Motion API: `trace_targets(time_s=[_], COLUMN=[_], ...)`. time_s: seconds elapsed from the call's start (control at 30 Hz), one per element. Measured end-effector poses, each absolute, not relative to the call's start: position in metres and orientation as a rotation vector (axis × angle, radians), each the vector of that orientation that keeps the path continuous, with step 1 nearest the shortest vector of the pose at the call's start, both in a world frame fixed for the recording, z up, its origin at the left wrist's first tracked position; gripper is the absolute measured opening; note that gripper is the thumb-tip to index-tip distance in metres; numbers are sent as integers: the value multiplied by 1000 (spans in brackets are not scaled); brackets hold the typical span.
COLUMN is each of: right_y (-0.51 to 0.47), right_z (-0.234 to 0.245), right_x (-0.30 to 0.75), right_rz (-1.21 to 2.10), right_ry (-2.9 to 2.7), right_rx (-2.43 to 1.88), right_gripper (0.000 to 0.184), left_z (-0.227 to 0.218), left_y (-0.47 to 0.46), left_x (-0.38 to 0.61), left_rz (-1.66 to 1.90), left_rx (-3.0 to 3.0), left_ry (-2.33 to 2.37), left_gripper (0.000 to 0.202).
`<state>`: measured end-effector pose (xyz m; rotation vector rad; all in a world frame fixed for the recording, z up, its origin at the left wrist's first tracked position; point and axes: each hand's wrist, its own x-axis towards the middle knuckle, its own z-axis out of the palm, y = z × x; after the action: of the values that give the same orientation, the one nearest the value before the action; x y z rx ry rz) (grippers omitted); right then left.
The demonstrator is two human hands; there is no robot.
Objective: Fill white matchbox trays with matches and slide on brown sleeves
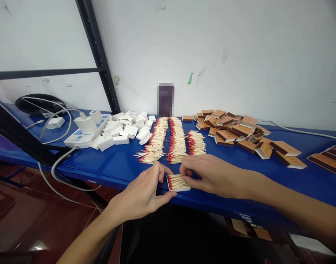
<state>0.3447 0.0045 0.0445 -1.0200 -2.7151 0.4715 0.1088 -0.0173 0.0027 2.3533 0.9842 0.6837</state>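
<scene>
A white matchbox tray (179,190) filled with red-tipped matches (176,181) lies at the front edge of the blue table. My left hand (151,190) grips the tray's left end, thumb at the near side and index finger at the far side. From the right, my right hand (205,172) reaches over the tray with its fingers pinched at the matches' plain ends; those fingers cover part of the tray. Just beyond my hands, loose matches are laid in a left row (158,137), a middle row (176,137) and a shorter right row (197,143).
White empty trays (126,126) are heaped at left, beside a power strip (87,134) with chargers and cables. Orange-brown matchbox sleeves (236,128) pile up at right, and more sleeves (330,157) lie at the far right. A black metal shelf post (98,55) rises at left.
</scene>
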Motion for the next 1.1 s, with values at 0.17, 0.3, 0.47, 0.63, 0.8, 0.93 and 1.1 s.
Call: trace_targets(time_s=[0.17, 0.3, 0.47, 0.63, 0.8, 0.93, 1.1], right_y=[3, -4, -8, -14, -9, 2, -12], right_z=[54, 54, 35, 19, 8, 0, -7], right_x=[347, 380, 462, 516, 519, 521, 517], right_rz=[551, 386, -15, -211, -378, -461, -332], right_ry=[-2655, -2554, -2297, -2169, -2145, -2020, -2081], right_rx=[-1077, -1274, -1699, -1808, -1936, -2090, -2002], right_gripper=[12, 15, 18, 21, 41, 49, 52], left_z=[2, 2, 2, 0, -2, -3, -2], left_y=[-16, -15, -16, -16, -16, -15, -14], left_x=[108, 109, 109, 108, 107, 107, 107], left_rz=[723, 731, 721, 734, 713, 707, 697], left_rx=[2350, 2397, 2476, 2512, 2510, 2510, 2506], left_ry=[963, 951, 936, 1014, 1044, 1040, 1027], left_gripper=[31, 24, 25, 39, 43, 41, 38])
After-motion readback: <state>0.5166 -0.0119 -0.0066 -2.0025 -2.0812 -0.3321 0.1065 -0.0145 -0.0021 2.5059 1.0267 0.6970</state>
